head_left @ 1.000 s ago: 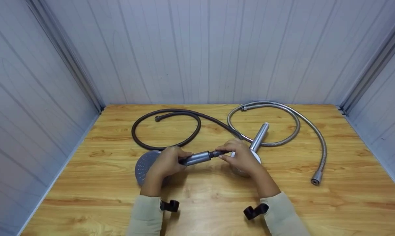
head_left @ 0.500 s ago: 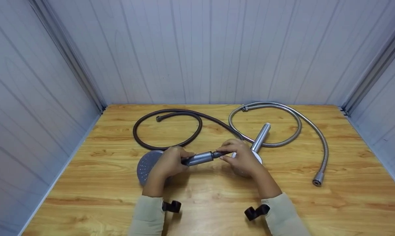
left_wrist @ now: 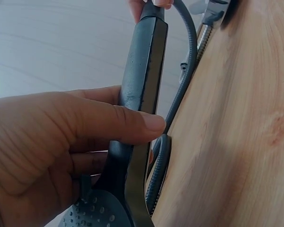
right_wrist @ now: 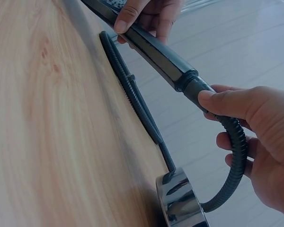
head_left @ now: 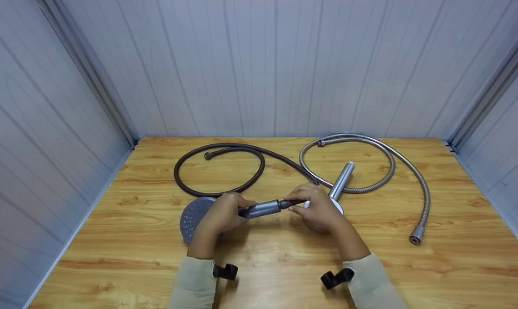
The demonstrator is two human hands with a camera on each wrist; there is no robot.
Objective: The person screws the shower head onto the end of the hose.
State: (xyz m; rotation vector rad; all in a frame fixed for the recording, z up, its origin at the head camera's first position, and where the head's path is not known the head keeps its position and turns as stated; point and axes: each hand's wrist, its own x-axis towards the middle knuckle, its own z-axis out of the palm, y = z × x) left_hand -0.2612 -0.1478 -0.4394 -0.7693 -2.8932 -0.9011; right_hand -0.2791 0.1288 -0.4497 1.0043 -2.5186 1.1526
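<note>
A dark hand shower (head_left: 195, 218) with a round, dotted spray face is held up by its handle (left_wrist: 141, 61) in my left hand (head_left: 225, 211). The left thumb lies across the handle near the head, with the fingers behind it. My right hand (head_left: 318, 207) pinches the connector nut (right_wrist: 197, 92) of a black shower hose (head_left: 176, 171) between thumb and fingers. That nut sits right at the handle's end, in line with it. From there the hose bends under the right fingers and runs back to a loop on the table.
A chrome hand shower (head_left: 342, 179) lies just behind the right hand, its head partly hidden. Behind it a chrome hose (head_left: 426, 193) is looped, its cone-shaped end toward the right front. White panel walls (head_left: 259, 68) enclose the wooden table (head_left: 456, 266) at back and sides.
The connector nut sits closer against the handle's end than a second ago. Right fingers have shifted slightly on it; the left hand keeps its grip.
</note>
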